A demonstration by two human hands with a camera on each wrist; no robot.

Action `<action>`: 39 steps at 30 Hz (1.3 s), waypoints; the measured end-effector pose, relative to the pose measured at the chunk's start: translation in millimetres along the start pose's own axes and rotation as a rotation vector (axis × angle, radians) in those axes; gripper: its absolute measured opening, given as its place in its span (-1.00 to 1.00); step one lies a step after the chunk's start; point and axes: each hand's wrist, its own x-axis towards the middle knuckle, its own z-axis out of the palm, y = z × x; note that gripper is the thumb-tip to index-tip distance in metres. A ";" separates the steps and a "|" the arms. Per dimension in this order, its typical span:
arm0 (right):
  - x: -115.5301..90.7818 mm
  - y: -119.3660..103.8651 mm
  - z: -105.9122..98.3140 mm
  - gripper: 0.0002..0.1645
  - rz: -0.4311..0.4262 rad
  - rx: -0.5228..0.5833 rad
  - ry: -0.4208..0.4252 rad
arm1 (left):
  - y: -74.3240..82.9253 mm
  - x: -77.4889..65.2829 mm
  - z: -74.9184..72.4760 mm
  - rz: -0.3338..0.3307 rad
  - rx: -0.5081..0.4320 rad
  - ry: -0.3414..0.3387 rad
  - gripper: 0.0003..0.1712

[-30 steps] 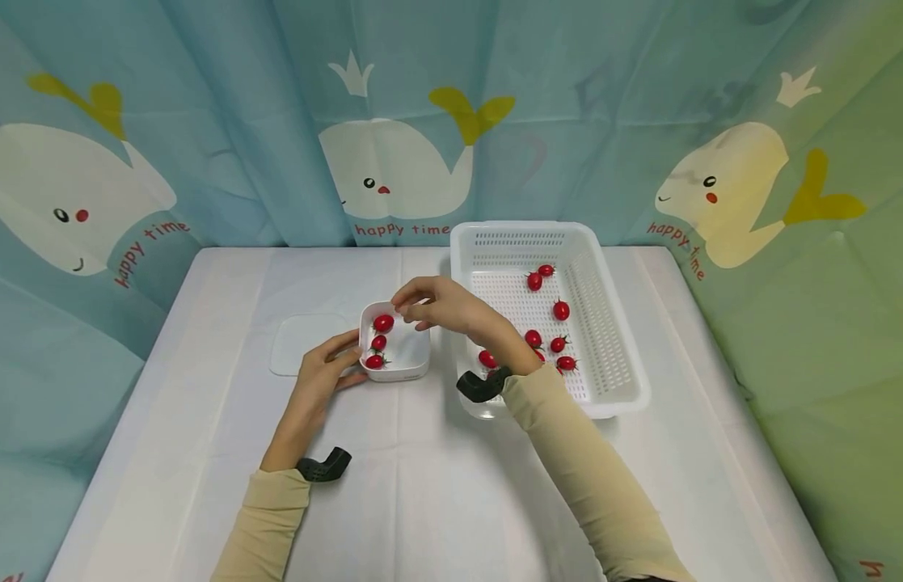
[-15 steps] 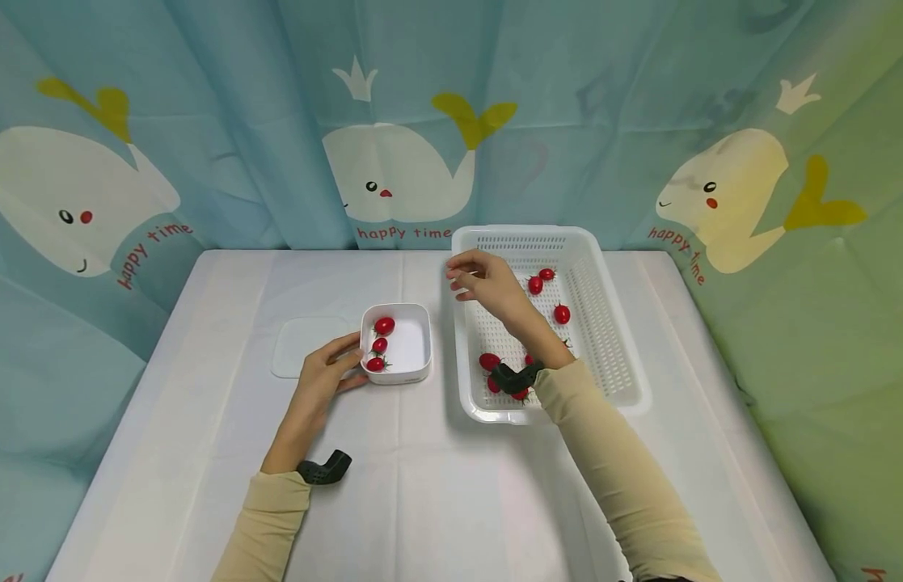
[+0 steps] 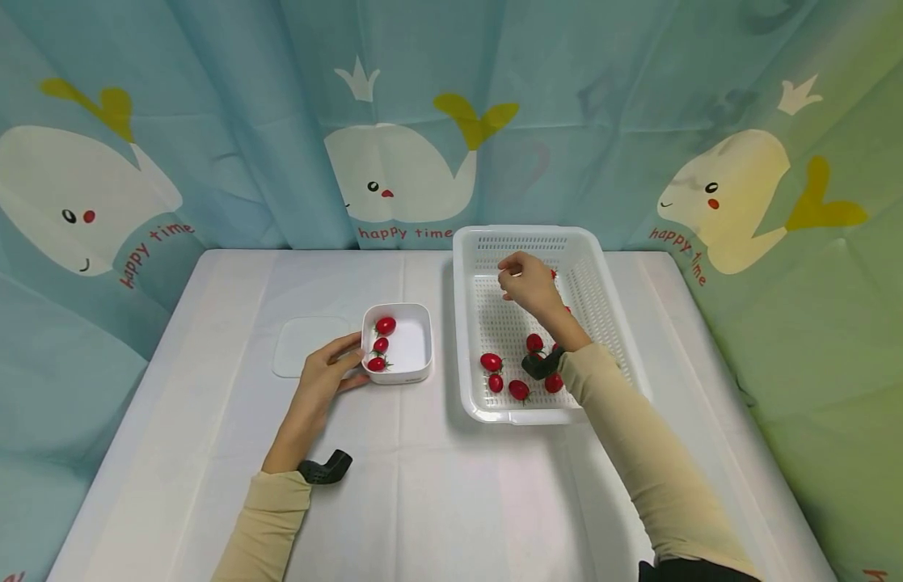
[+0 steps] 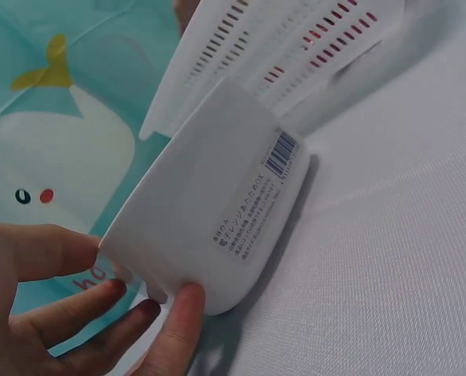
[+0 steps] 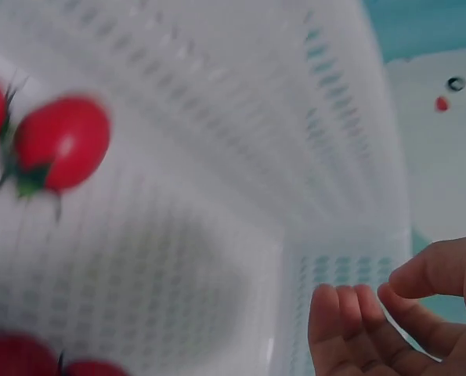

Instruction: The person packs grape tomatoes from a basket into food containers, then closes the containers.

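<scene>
My left hand (image 3: 325, 374) holds the left side of a small white plastic box (image 3: 413, 343). In the left wrist view, thumb and fingertips grip the edge of this box (image 4: 197, 188), whose side bears a printed label and barcode. Three cherry tomatoes (image 3: 385, 326) lie along the box's left side. Over the back of a white perforated basket (image 3: 516, 417) hovers my right hand (image 3: 529, 284), fingers loosely bent with nothing visible between them. Several cherry tomatoes (image 3: 491, 362) lie in the basket, some hidden by my right hand and wrist. The right wrist view shows one tomato (image 5: 63, 143) close up.
A flat translucent lid (image 3: 305, 343) lies left of the box, partly behind my left hand. Both stand on a white cloth-covered table (image 3: 436, 493). A blue-green curtain (image 3: 262, 162) with whales hangs at the back and sides. The basket's walls rise around its tomatoes.
My right hand has moved right, from above the white box, across the basket's left rim, to over its back part. The left hand stays on the box, which still holds three tomatoes.
</scene>
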 end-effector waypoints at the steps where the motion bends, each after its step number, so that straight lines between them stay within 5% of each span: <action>1: 1.0 3.5 -1.3 -0.57 0.009 -0.022 0.004 | -0.5 0.0 -0.1 0.001 0.002 -0.001 -0.42; 11: 6.9 28.2 -13.5 -0.54 0.135 -0.152 0.078 | -2.2 0.2 -0.5 -0.002 0.006 0.005 -0.43; 24: 13.4 46.5 -15.6 -0.66 0.097 -0.307 0.172 | -0.5 -0.8 1.0 0.001 0.000 -0.001 -0.41; 39: 17.2 49.1 -22.5 -0.53 0.134 -0.352 0.116 | -2.5 1.3 0.2 0.003 -0.001 -0.002 -0.42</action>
